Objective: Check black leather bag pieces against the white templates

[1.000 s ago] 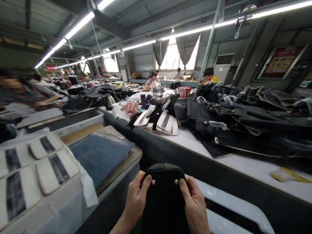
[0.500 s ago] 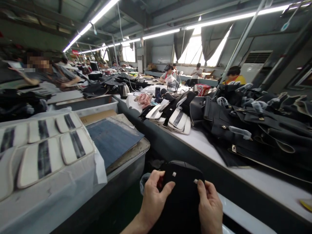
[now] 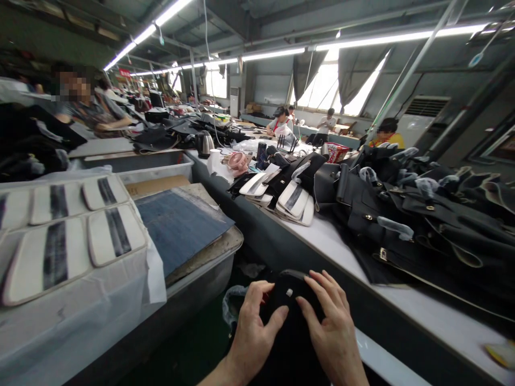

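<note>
A black bag with a curved top edge is held upright low in front of me. A small whitish square piece shows on its face near the top. My left hand grips the bag's left edge, thumb on the face and fingertips curled behind. My right hand lies over the right side of the face, fingers stretched out toward the top edge and thumb apart. It covers that corner. A clear plastic-wrapped loop hangs beside the left hand. The bag's lower part runs out of view.
At left, white pieces with dark stripes lie on a plastic-covered bin beside a blue-grey board. On the bench at right are stacked striped flaps and piled black bags. A kettle stands farther back. Other people sit around.
My right hand has shifted from pinching the right edge to lying spread across the face, covering the second whitish piece. My left hand keeps its grip. The view has turned slightly.
</note>
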Demonstrator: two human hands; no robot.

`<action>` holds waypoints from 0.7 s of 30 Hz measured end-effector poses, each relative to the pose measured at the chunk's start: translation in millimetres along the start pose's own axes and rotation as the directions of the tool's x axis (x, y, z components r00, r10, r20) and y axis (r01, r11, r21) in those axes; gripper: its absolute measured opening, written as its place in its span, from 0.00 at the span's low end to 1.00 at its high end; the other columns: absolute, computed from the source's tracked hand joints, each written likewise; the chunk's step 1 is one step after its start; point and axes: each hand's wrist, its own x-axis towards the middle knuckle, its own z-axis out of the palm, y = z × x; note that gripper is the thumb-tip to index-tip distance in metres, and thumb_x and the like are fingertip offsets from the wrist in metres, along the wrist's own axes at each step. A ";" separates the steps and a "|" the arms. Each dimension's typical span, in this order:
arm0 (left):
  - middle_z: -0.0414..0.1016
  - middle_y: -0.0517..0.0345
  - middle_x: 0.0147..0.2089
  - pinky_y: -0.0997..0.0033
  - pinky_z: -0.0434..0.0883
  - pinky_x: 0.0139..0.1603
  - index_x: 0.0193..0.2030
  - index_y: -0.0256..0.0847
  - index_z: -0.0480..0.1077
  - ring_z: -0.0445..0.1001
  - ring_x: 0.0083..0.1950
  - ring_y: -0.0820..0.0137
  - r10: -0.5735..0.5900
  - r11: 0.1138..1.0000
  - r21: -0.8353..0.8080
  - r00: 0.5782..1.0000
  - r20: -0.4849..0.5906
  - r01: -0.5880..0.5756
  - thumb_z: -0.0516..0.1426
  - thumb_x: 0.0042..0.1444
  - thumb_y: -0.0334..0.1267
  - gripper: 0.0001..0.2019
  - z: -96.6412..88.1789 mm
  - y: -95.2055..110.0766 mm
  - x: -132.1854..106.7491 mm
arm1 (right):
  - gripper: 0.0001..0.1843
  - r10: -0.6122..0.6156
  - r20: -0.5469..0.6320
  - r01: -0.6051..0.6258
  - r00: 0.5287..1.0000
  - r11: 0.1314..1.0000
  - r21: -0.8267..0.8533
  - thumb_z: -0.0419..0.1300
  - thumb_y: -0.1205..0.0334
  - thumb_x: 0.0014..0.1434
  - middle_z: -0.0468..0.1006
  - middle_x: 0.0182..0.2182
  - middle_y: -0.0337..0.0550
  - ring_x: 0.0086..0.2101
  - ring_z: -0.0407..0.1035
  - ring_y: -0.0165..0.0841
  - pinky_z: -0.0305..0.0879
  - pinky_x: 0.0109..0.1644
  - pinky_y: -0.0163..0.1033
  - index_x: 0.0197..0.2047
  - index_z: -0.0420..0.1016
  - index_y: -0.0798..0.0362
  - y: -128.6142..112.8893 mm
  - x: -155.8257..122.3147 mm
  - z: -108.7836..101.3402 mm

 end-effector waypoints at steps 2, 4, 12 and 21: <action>0.72 0.55 0.50 0.65 0.67 0.51 0.52 0.45 0.68 0.70 0.48 0.64 -0.034 0.997 -0.071 0.999 0.022 0.035 0.57 0.63 0.44 0.13 -0.1 -1.8 0.2 | 0.12 0.016 -0.040 -0.016 0.999 1.000 0.003 0.58 0.53 0.65 0.74 0.49 0.46 0.55 0.62 0.44 0.59 0.57 0.53 0.49 0.74 0.48 -5.7 2.5 1.1; 0.73 0.55 0.48 0.65 0.68 0.50 0.53 0.45 0.68 0.71 0.46 0.65 -0.079 0.985 -0.148 0.996 0.051 0.085 0.53 0.66 0.48 0.14 -0.5 -1.8 4.3 | 0.09 0.029 -0.077 -0.029 0.997 1.000 -0.002 0.59 0.53 0.65 0.74 0.44 0.44 0.48 0.64 0.44 0.59 0.52 0.51 0.43 0.73 0.48 -10.0 4.5 0.7; 0.73 0.52 0.52 0.66 0.66 0.60 0.48 0.44 0.79 0.71 0.56 0.63 0.055 0.974 -0.225 0.949 0.311 0.017 0.53 0.65 0.46 0.16 -9.5 15.4 64.1 | 0.03 -0.149 -0.067 0.149 0.987 0.989 -0.007 0.57 0.66 0.65 0.71 0.36 0.40 0.39 0.64 0.37 0.56 0.44 0.44 0.38 0.68 0.50 -19.7 4.2 -8.5; 0.76 0.54 0.53 0.69 0.71 0.53 0.51 0.50 0.79 0.73 0.56 0.62 0.103 0.991 -0.131 0.740 0.665 -0.020 0.64 0.55 0.42 0.16 -18.6 32.0 96.2 | 0.07 -0.216 -0.006 0.216 0.976 0.976 0.028 0.55 0.72 0.66 0.69 0.35 0.43 0.37 0.62 0.35 0.62 0.40 0.40 0.44 0.69 0.52 -28.9 -8.2 -20.3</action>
